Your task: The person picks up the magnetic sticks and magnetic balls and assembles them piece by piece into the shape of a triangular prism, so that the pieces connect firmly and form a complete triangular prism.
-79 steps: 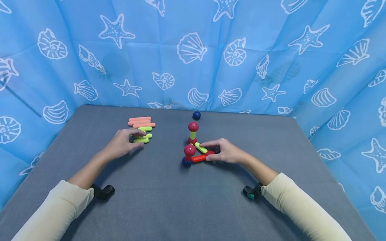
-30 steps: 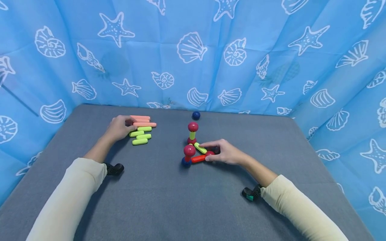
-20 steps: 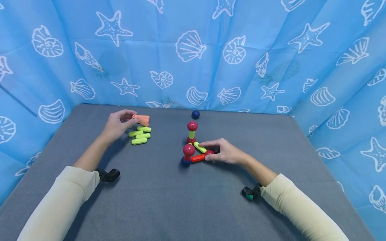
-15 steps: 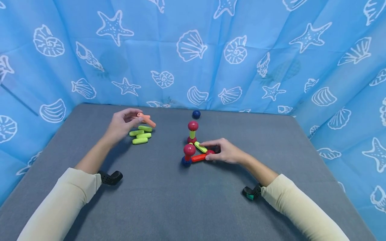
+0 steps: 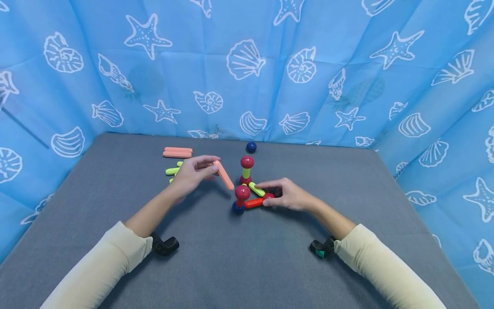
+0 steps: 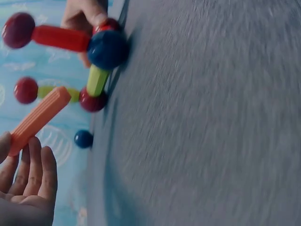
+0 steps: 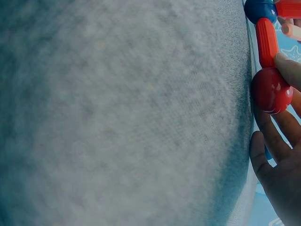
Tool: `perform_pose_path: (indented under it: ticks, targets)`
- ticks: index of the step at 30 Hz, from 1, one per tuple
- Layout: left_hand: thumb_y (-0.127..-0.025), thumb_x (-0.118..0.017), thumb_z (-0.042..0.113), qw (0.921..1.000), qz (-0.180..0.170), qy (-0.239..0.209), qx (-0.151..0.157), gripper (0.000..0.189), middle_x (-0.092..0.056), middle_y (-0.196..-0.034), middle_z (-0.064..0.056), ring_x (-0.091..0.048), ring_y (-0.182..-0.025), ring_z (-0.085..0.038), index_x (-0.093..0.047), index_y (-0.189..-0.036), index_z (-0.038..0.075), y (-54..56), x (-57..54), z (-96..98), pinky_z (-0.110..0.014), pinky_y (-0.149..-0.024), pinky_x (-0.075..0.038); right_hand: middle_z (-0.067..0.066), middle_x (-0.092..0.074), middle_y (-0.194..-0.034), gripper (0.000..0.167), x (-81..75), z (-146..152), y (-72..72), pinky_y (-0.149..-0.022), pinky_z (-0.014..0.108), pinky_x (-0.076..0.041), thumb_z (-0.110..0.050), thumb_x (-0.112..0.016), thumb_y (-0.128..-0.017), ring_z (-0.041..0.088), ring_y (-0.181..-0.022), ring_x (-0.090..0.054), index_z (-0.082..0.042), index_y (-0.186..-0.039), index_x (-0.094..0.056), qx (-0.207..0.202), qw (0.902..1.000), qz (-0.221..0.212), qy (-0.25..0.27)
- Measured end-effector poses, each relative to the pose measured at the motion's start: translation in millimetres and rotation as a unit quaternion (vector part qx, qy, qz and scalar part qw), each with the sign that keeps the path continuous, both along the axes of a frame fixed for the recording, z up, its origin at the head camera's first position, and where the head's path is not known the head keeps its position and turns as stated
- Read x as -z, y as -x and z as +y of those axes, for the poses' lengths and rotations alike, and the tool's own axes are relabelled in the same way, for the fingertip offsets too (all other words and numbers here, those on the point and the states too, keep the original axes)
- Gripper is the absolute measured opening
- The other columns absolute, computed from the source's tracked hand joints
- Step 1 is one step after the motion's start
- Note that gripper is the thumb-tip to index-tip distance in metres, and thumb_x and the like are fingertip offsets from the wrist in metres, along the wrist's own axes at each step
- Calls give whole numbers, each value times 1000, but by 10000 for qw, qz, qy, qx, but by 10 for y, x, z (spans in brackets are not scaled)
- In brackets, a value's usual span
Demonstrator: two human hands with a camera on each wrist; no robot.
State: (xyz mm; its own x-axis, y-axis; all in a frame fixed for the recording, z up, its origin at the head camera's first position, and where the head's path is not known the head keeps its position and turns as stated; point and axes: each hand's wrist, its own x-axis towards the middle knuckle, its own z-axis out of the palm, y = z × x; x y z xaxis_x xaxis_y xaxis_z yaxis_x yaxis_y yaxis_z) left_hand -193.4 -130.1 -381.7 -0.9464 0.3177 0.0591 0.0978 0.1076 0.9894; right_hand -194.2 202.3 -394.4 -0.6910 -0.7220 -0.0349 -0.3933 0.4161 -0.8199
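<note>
Overhead, the left hand [image 5: 191, 176] pinches a salmon-pink plastic rod [image 5: 224, 175] tilted above the grey table [image 5: 231, 266], just left of a structure of red and blue balls joined by rods [image 5: 247, 189], whose red corner ball [image 5: 268, 196] the right hand [image 5: 291, 195] grips. Next, the left wrist view shows fingertips [image 6: 28, 155] holding the rod near the structure. Lastly, the right wrist view shows fingers [image 7: 282, 136] curled around the red ball beside 1 orange-red rod [image 7: 266, 35].

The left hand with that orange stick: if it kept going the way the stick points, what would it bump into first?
Most likely the dark red ball atop the near upright of the ball-and-stick frame. The left hand pinches the orange stick, whose free end slants down toward that ball, a small gap apart. Depth is hard to judge.
</note>
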Motion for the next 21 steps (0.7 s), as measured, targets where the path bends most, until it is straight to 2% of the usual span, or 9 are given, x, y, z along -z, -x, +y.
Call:
perform_pose_path:
  ticks: [8,21]
  targets:
    - [-98,-65,21,9995,-227,16,221,46,-68,-120,-14,-67,-106,-23,-52,-141,9,6,62,218,-40,-91,-54,12,-61,-119,51,-9,2,-8,-74,32,-49,-13,-73,-91,26,-92,-56,-4,-139,-57,45,10000,-62,-12]
    - [-95,-69,22,9989,-214,93,405,53,-71,-114,-13,-67,-104,-25,-48,-143,11,65,67,422,-45,-91,-54,10,-62,-125,52,3,-5,5,-78,33,-50,-14,-73,-91,23,-95,-57,-6,-140,-57,60,9999,-54,-59]
